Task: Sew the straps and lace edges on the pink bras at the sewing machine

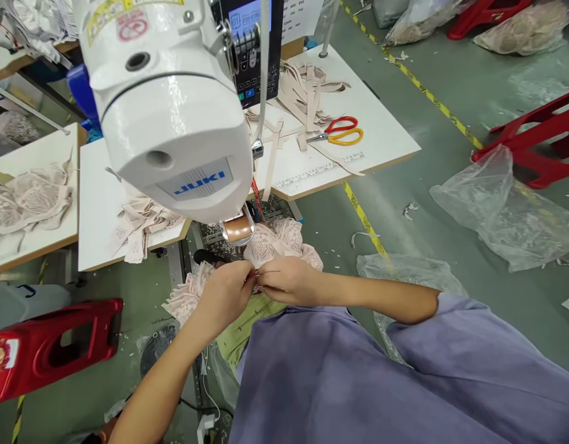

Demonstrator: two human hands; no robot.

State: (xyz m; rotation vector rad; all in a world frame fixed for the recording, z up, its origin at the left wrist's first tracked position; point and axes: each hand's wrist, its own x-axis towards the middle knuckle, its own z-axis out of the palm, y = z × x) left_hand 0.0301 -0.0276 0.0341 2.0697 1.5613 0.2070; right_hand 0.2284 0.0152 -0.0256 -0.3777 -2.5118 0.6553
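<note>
- Green floor (405, 203) lies open right of the white desk (386, 142), past its front edge.
- The machine head (187, 142) crowds the room just beyond the hands.
- Lace garment (278, 239): cups domed upward near the machine, long axis lower left to upper right (if 1 piece; hands hide its middle).
- Left hand (231, 287), right hand (289, 280): each grip pressed together, fingertips meeting; what they pinch, I cannot tell.

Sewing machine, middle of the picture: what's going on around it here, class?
The person's left hand and right hand meet, fingers closed, in front of the white sewing machine, by pale lace fabric. Whatever the hands pinch is too small to make out. Scissors with red and yellow handles lie on the white table, beside beige strips.
</note>
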